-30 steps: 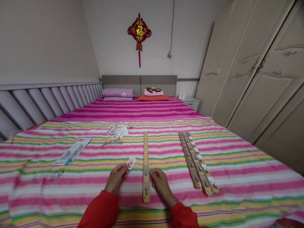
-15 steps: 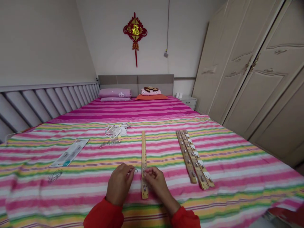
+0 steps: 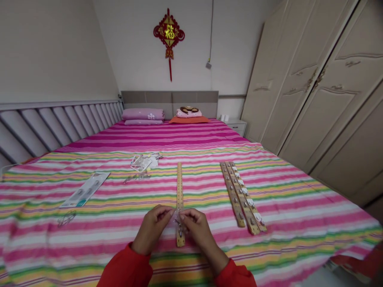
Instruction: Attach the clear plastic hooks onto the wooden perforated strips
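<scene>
A narrow wooden strip with a row of holes [image 3: 179, 187] lies lengthwise in front of me on the bed. At its near end, small shiny metal pieces [image 3: 180, 230] sit on the wood. My left hand [image 3: 154, 225] is pinched at the strip's left side, its fingertips at a small clear or metallic piece too tiny to name. From the right, my right hand [image 3: 197, 227] pinches over the strip, and what its fingertips hold is hidden. Both sets of fingertips nearly meet above the wood.
On the right lie three strips fitted with metal and white pieces [image 3: 241, 195]. Left of centre is a pile of clear packets and cards [image 3: 145, 162]. Further left are a blister card [image 3: 85, 189] and a loop of thin wire [image 3: 66, 218]. Striped bedding [image 3: 125, 259] lies underneath.
My left hand has moved right, bringing its small piece over the strip beside my right fingertips. My right hand stays at the strip. The whole view has shifted slightly.
</scene>
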The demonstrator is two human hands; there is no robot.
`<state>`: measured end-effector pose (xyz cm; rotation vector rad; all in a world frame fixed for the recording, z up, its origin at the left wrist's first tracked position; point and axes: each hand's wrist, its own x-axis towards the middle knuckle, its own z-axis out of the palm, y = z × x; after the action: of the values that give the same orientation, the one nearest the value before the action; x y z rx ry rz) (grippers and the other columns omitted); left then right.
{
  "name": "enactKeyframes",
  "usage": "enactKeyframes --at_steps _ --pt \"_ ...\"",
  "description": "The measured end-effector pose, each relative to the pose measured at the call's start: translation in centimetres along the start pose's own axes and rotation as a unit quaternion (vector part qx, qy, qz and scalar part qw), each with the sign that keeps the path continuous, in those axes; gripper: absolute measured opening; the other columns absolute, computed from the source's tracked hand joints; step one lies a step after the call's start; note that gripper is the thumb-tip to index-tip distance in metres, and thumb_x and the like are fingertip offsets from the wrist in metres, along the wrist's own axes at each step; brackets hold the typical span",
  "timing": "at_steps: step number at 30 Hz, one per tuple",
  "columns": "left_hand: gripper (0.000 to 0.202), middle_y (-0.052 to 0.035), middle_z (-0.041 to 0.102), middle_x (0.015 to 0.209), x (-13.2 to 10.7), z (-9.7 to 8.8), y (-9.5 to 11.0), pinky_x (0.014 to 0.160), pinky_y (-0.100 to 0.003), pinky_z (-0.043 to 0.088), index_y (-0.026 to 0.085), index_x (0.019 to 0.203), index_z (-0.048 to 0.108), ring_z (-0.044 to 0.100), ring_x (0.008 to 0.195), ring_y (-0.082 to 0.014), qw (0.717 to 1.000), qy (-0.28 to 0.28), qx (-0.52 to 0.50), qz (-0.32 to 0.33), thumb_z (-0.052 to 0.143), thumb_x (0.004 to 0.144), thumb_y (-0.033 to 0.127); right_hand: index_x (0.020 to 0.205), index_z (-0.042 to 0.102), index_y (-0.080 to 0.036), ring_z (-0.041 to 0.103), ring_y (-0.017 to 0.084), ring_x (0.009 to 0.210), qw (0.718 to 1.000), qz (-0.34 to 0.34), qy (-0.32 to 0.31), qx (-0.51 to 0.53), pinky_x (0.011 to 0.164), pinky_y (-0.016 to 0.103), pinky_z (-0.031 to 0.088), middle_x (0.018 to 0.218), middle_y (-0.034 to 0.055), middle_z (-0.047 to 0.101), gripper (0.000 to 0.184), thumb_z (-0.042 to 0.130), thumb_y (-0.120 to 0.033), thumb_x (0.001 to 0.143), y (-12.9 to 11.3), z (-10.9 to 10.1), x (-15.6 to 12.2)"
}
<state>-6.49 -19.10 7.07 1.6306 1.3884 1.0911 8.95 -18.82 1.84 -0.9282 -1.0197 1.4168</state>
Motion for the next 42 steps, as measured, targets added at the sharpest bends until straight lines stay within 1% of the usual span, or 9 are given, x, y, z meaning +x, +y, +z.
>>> enactKeyframes --at_steps 3,6,8,10,14,18,24,33,42 --pt "0.037 -0.0064 0.071 0.083 0.2 0.2 -0.2 0.072 -0.031 0.049 0.02 0.081 0.072 0.062 0.079 -0.0212 0.998 0.03 -0.044 -0.03 0.062 0.067 0.052 0.065 0.065 -0.016 0.04 0.007 0.038 0.999 0.032 0.002 0.031 0.041 0.021 0.031 0.044 -0.0052 0.052 0.031 0.076 -0.044 0.06 0.1 -0.2 0.0" --pt "0.041 -0.0066 0.071 0.089 0.1 0.0 -0.5 0.071 -0.03 0.049 0.02 0.087 0.071 0.063 0.082 -0.0212 0.994 0.093 -0.045 -0.039 0.063 0.064 0.052 0.065 0.065 -0.016 0.04 0.007 0.039 0.998 0.034 0.025 0.054 0.042 0.021 0.031 0.045 -0.0051 0.052 0.031 0.076 -0.044 0.059 0.0 -0.3 -0.1" --pt "0.041 -0.0062 0.07 0.089 -0.1 0.1 -0.8 0.069 -0.029 0.05 0.02 0.089 0.07 0.063 0.08 -0.0205 0.991 0.118 -0.052 -0.042 0.065 0.063 0.052 0.065 0.064 -0.016 0.04 0.007 0.04 0.996 0.03 0.047 0.068 0.042 0.021 0.032 0.045 -0.0051 0.051 0.031 0.076 -0.043 0.059 -0.1 -0.2 -0.1" --pt "0.042 -0.0064 0.071 0.086 -0.3 0.3 -1.1 0.07 -0.03 0.051 0.019 0.088 0.069 0.064 0.08 -0.0206 0.988 0.115 -0.085 -0.06 0.067 0.061 0.051 0.065 0.064 -0.016 0.039 0.007 0.04 0.994 0.032 0.062 0.086 0.042 0.021 0.032 0.044 -0.0054 0.05 0.03 0.075 -0.043 0.06 -0.1 0.0 -0.2" --pt "0.044 -0.0079 0.071 0.081 -0.7 1.3 -1.5 0.069 -0.031 0.052 0.017 0.083 0.067 0.066 0.078 -0.0218 0.98 0.078 -0.151 -0.103 0.072 0.055 0.049 0.067 0.063 -0.015 0.039 0.007 0.039 0.991 0.042 0.068 0.105 0.041 0.02 0.031 0.043 -0.0055 0.049 0.029 0.075 -0.042 0.062 0.3 0.3 -0.4" --pt "0.042 -0.0071 0.071 0.078 -0.5 1.9 -1.8 0.069 -0.031 0.052 0.016 0.081 0.066 0.066 0.076 -0.0209 0.98 0.066 -0.162 -0.098 0.072 0.056 0.05 0.068 0.063 -0.015 0.039 0.006 0.037 0.993 0.045 0.06 0.089 0.039 0.019 0.03 0.045 -0.0058 0.052 0.03 0.076 -0.041 0.059 0.9 0.3 -0.3" --pt "0.042 -0.0054 0.069 0.074 2.1 2.4 -2.6 0.067 -0.029 0.051 0.015 0.079 0.064 0.064 0.071 -0.018 0.979 0.067 -0.174 -0.082 0.074 0.054 0.047 0.069 0.062 -0.015 0.04 0.006 0.034 0.995 0.037 0.057 0.07 0.036 0.019 0.029 0.043 -0.0059 0.053 0.031 0.078 -0.039 0.056 1.0 -0.4 1.3" --pt "0.036 0.0002 0.062 0.06 7.6 3.5 -3.7 0.054 -0.025 0.047 0.015 0.068 0.063 0.057 0.054 -0.0118 0.974 0.049 -0.201 -0.091 0.074 0.049 0.043 0.061 0.061 -0.014 0.045 0.007 0.033 0.997 0.028 0.072 0.024 0.035 0.019 0.033 0.049 -0.0015 0.062 0.026 0.076 -0.034 0.053 1.1 -1.7 6.4" --pt "0.034 0.0015 0.06 0.053 10.1 4.6 -7.1 0.049 -0.024 0.043 0.014 0.063 0.061 0.054 0.048 -0.0106 0.965 0.054 -0.222 -0.127 0.076 0.046 0.04 0.058 0.059 -0.015 0.043 0.007 0.033 0.994 0.037 0.098 0.009 0.034 0.018 0.029 0.04 -0.0038 0.056 0.016 0.07 -0.027 0.054 3.5 -1.8 8.9"
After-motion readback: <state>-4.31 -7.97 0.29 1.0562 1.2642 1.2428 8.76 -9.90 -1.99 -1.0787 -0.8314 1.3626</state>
